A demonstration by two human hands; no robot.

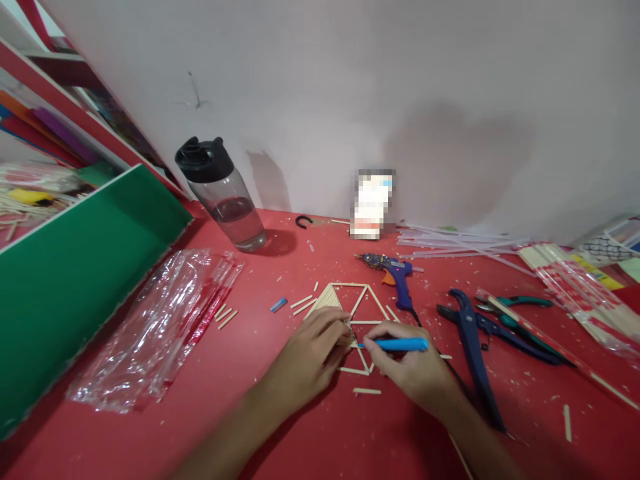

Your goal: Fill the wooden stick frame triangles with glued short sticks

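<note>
A flat frame of thin wooden sticks (pixel 367 323) lies on the red table, with one section filled by sticks side by side (pixel 326 299). My left hand (pixel 320 343) rests over the frame's left part, fingers bent and pressed together; whatever is under its fingertips is hidden. In my right hand (pixel 413 373) is a blue pen (pixel 403 345), pinched between thumb and fingers. Its tip points left, at the sticks beside my left fingertips. Loose short sticks (pixel 367 391) lie close by, and a small blue pen cap (pixel 279 305) is off to the left.
Behind the frame lies a blue glue gun (pixel 395 273). Blue cutters (pixel 473 353) and green-handled pliers (pixel 525 313) lie right, near glue sticks (pixel 450 243) and bagged wooden sticks (pixel 575 287). Left are plastic bags (pixel 155 327), a water bottle (pixel 225 200) and a green panel (pixel 100 280).
</note>
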